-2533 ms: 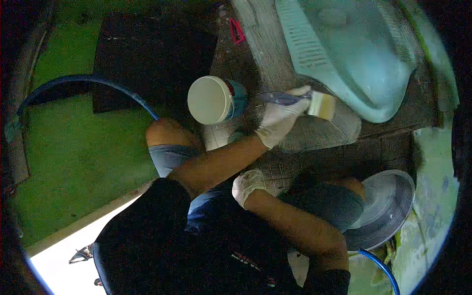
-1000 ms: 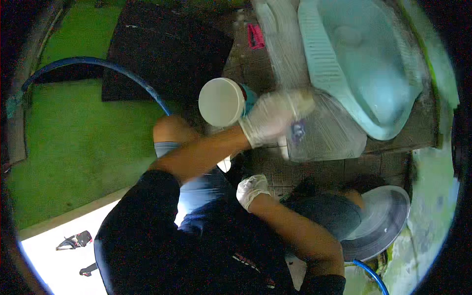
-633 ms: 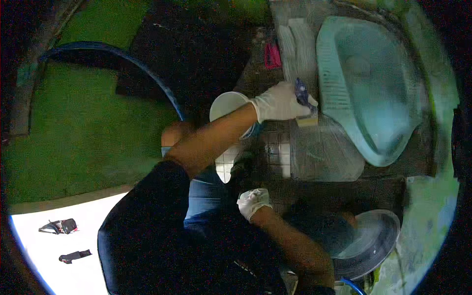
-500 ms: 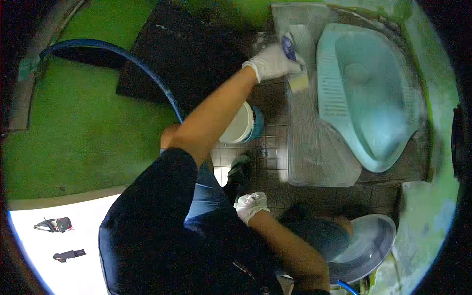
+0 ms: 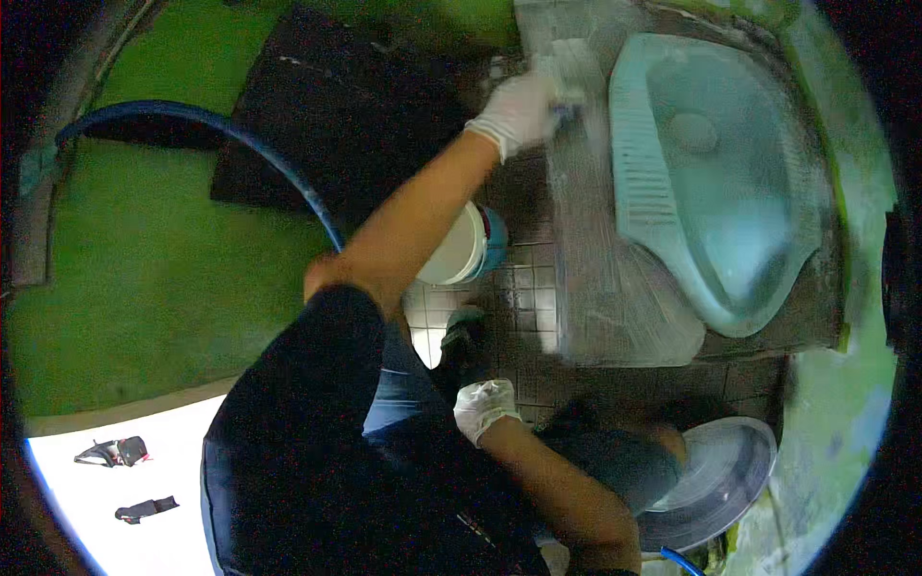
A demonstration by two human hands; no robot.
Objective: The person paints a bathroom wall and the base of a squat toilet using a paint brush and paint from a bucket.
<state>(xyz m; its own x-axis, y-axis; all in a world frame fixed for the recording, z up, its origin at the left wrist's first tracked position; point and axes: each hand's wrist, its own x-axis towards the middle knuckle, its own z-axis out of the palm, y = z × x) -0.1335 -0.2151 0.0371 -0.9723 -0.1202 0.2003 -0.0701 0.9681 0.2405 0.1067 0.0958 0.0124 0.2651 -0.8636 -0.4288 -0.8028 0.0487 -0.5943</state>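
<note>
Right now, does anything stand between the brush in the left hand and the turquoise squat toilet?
Nothing visible does. The left hand holds the brush, blurred, to the left of the turquoise squat toilet; only the pale-streaked platform shows between them.

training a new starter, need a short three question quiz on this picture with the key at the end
1. True or false: the left hand and the right hand both wear white gloves.
2. What does the left forearm partly hide from view? A) the squat toilet B) the bucket C) the round basin
3. Fill in the colour: the hose curving over the green surface is ____.

Key: 1 true; 2 B; 3 blue.
</note>
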